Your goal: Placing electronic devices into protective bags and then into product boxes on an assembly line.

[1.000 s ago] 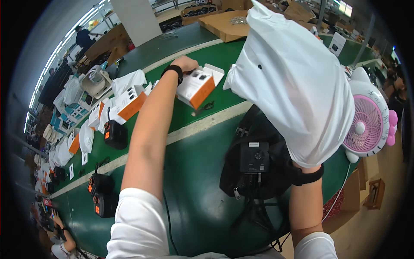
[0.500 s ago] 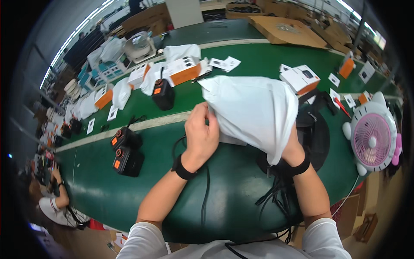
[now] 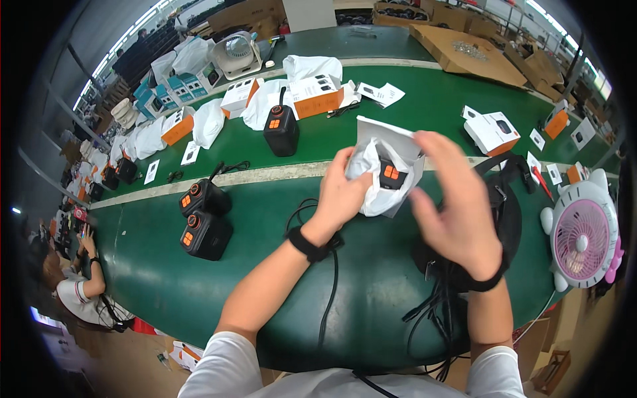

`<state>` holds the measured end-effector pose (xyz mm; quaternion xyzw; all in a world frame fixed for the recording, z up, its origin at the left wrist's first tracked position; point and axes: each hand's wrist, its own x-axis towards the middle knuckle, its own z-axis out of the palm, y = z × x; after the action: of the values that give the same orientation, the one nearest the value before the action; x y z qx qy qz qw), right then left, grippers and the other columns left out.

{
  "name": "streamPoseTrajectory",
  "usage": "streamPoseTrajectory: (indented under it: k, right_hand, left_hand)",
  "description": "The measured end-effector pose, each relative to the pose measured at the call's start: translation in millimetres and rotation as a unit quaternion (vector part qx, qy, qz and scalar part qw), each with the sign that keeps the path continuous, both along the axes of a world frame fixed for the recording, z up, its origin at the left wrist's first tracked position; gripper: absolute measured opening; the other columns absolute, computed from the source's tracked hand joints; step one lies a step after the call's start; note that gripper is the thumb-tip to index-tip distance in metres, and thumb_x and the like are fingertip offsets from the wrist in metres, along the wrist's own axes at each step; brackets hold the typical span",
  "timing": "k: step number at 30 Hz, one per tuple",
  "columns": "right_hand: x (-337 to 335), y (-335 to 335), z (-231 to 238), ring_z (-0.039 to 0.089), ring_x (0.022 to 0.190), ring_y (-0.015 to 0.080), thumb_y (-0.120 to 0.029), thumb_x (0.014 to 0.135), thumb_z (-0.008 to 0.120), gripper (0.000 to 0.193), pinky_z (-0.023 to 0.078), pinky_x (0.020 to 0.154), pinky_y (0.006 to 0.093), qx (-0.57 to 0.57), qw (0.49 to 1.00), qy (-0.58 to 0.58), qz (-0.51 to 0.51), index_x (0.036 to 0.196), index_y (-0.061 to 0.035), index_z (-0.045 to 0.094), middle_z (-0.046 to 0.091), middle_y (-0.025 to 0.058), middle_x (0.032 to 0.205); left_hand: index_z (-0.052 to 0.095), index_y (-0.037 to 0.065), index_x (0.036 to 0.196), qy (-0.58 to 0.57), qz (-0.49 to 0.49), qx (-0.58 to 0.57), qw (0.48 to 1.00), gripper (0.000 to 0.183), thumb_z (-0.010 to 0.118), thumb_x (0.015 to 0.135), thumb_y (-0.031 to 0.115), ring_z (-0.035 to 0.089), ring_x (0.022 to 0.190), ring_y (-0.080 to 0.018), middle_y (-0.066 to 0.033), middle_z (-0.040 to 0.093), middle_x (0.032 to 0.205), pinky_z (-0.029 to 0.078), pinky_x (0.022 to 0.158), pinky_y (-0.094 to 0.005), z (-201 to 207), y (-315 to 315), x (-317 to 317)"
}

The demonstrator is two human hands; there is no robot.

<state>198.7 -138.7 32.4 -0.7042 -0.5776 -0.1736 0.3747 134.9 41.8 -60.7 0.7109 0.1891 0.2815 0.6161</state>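
Note:
In front of me stands an uncovered white box (image 3: 387, 131) with its flap raised at the back. Inside it, a white plastic bag (image 3: 375, 203) lies around a black device (image 3: 391, 174) with orange buttons. My left hand (image 3: 342, 196) grips the box's left side, its thumb over the bag's rim. My right hand (image 3: 461, 212), a little blurred, is open at the box's right side, fingers and thumb apart, with the fingertips close to the flap. Two similar black devices, one behind (image 3: 204, 197) and one in front (image 3: 207, 235), stand on the green table to the left.
Another black device (image 3: 281, 129) stands beyond the box. White-and-orange boxes (image 3: 318, 96) and white bags (image 3: 209, 124) line the far side. A black strapped bag (image 3: 504, 215) lies right, by a pink-and-white fan (image 3: 579, 232). Cables (image 3: 330, 298) cross the table. A person (image 3: 83, 288) sits far left.
The white bag was held up, spread wide between my hands. Now it sits down in the box with the device showing, and my right hand has come out of it and opened.

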Motion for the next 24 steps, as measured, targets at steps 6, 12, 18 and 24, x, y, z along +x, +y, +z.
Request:
streamPoseTrajectory:
  k: [6, 12, 18, 24]
  right_hand:
    - [6, -12, 15, 0.066, 0.091, 0.0241, 0.001, 0.074, 0.062, 0.037, 0.05, 0.082, 0.0312, 0.119, 0.986, 0.119, 0.001, 0.111, 0.0032, 0.059, 0.067, 0.0155, 0.097]
    - [18, -21, 9, 0.066, 0.091, 0.0251, 0.001, 0.076, 0.06, 0.036, 0.05, 0.083, 0.0319, 0.099, 0.986, 0.13, -0.019, 0.111, 0.0053, 0.058, 0.066, 0.0166, 0.096]
    - [18, 1, 0, 0.066, 0.092, 0.0239, -0.001, 0.073, 0.066, 0.043, 0.05, 0.083, 0.0327, 0.073, 0.99, 0.116, -0.035, 0.115, 0.0002, 0.057, 0.067, 0.0145, 0.099]
    - [15, 22, -22, 0.048, 0.117, 0.0361, -0.006, 0.062, 0.079, 0.078, 0.043, 0.097, 0.04, -0.076, 0.993, -0.048, -0.078, 0.13, 0.0017, 0.042, 0.05, 0.02, 0.125]
  left_hand:
    - [0.054, -0.003, 0.123, 0.001, -0.024, -0.03, 0.999, 0.048, 0.061, 0.08, 0.016, 0.064, 0.095, -0.0251, -0.0176, 0.064, 0.106, 0.049, 0.083, -0.0318, -4, 26, 137]
    - [0.054, -0.005, 0.117, 0.089, 0.191, 0.506, 0.836, 0.075, 0.073, 0.069, 0.049, 0.056, 0.103, -0.036, -0.0227, 0.061, 0.103, 0.044, 0.087, -0.0486, 36, 32, 127]
    - [0.043, -0.003, 0.125, 0.349, 0.225, 0.373, 0.829, 0.074, 0.078, 0.067, 0.028, 0.057, 0.105, -0.0394, -0.0267, 0.059, 0.108, 0.049, 0.086, -0.0463, 38, 143, 7]
    - [0.053, 0.003, 0.119, 0.043, -0.158, 0.506, 0.847, 0.061, 0.066, 0.059, -0.002, 0.057, 0.105, -0.0364, -0.0184, 0.06, 0.11, 0.047, 0.089, -0.0424, 53, 69, 15]
